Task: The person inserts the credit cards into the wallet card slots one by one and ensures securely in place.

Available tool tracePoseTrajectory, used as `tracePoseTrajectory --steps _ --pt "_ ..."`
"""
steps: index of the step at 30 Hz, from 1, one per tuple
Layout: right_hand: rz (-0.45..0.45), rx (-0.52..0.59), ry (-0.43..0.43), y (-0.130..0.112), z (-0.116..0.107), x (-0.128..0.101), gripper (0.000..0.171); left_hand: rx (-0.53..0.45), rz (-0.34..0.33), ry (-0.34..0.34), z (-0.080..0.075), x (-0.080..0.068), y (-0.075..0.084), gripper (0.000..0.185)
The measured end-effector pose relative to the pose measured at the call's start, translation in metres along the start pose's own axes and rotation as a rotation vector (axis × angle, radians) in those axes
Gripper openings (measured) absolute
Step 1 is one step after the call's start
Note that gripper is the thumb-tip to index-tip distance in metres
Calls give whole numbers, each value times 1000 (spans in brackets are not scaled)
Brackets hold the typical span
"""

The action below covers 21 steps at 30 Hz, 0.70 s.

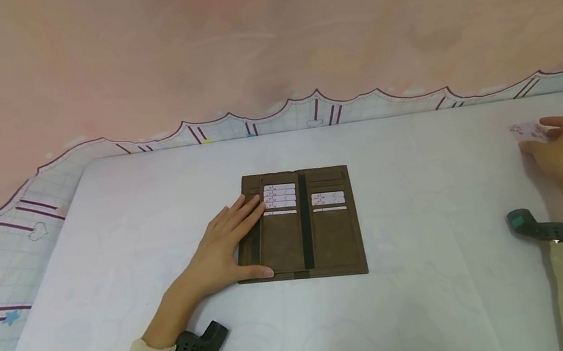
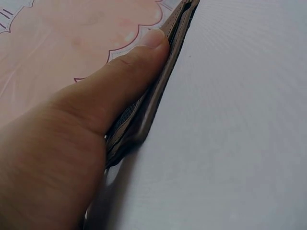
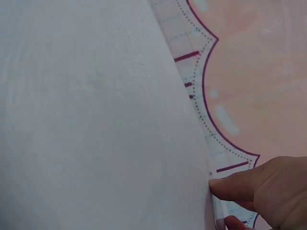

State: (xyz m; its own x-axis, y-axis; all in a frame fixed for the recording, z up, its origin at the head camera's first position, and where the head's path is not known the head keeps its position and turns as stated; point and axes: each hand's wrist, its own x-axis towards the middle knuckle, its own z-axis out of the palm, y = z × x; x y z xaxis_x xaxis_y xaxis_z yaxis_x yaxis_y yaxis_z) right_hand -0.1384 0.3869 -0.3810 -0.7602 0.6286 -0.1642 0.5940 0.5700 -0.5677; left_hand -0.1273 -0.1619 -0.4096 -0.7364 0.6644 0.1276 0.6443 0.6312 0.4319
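Observation:
A brown long wallet (image 1: 325, 236) lies open and flat in the middle of the white table (image 1: 447, 297). Its upper slots hold pale cards (image 1: 279, 196), with one more on the right half (image 1: 327, 199). My left hand (image 1: 223, 244) rests on the wallet's left half with straight fingers. In the left wrist view its thumb (image 2: 120, 81) lies along the wallet's edge (image 2: 160, 96). Far to the right, near the table's edge, my right hand (image 1: 562, 150) pinches a small pale card (image 1: 527, 132). The right wrist view shows only part of this hand (image 3: 268, 191), at the table's border.
A black camera mount sits on each wrist (image 1: 200, 341) (image 1: 538, 227). Under the table top lies a pale grid-patterned cloth with a scalloped purple border (image 1: 17, 232). A pink surface (image 1: 257, 30) spreads beyond it.

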Motion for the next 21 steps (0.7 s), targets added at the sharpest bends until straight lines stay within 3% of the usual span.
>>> tracePoseTrajectory --steps 6,21 --pt "-55 -10 -13 2 -5 5 65 3 5 8 -3 2 1 109" --pt "-16 32 -33 7 -5 0 80 3 1 -5 1 0 0 109"
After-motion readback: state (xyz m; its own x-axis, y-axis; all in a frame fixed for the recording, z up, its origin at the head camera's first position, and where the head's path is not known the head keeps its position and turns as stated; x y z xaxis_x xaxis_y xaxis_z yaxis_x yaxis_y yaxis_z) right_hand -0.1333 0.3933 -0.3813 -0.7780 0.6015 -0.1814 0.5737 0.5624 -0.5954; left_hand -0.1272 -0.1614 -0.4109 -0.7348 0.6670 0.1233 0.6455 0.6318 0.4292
